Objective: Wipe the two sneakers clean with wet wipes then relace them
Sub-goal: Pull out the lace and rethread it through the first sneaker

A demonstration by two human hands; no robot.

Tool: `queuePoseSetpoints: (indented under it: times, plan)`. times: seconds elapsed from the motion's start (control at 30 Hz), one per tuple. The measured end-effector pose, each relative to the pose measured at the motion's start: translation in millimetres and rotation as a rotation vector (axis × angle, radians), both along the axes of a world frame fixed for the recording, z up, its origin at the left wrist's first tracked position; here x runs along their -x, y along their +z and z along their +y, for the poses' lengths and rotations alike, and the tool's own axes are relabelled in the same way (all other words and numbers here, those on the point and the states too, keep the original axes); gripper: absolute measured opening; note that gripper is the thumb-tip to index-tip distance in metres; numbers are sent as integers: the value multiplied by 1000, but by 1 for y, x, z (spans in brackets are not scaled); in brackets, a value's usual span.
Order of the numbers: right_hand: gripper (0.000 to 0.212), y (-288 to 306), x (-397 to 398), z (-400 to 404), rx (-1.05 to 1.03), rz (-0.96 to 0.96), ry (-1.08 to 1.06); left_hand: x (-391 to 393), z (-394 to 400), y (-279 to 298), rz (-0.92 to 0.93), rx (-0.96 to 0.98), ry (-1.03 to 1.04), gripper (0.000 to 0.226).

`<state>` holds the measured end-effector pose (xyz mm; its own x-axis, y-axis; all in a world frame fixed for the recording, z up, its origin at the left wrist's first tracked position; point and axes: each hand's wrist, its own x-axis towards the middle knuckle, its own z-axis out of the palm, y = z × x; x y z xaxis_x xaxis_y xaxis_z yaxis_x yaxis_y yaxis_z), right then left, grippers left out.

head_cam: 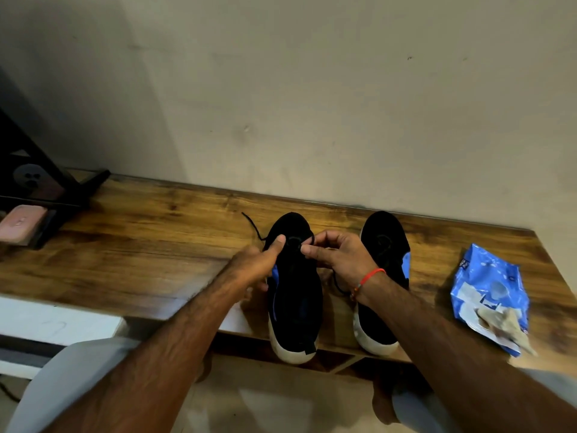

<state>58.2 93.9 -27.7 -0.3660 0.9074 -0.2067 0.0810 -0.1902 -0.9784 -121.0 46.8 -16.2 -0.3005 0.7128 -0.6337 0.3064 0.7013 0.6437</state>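
Black with white soles, two sneakers stand side by side, toes toward the wall, on the wooden table (140,245) in the lower middle of the frame. Over the left sneaker (295,289), the right hand (335,256) pinches the black lace (301,246) between thumb and curled fingers. The left hand (254,260) grips that shoe's side, thumb stretched across the top; its other fingers are hidden, probably curled round the shoe. The right sneaker (385,245) stands partly behind the right wrist. At lower right lies a blue wet-wipe pack (488,285) with a crumpled wipe (507,323) on it.
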Motion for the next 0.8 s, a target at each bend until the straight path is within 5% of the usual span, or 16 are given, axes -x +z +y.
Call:
queuePoseSetpoints:
  times: [0.1,0.27,0.43,0.57,0.7,0.8]
  plan:
    - [8,1,0,0,-12,2,11,-8,-9,6,-117,124,-45,58]
    - [9,-1,0,-1,-21,-24,12,-17,2,-6,-255,-111,206,8]
    - [10,-2,0,1,-3,-43,-16,-5,14,1,-730,-498,548,27]
    - [8,-3,-1,1,13,-64,-47,27,26,16,-581,-813,763,33]
    - [8,-3,0,1,32,-47,-45,32,21,11,-170,-485,528,57]
    - [9,-3,1,0,21,-49,-44,29,13,-4,-131,-131,327,99]
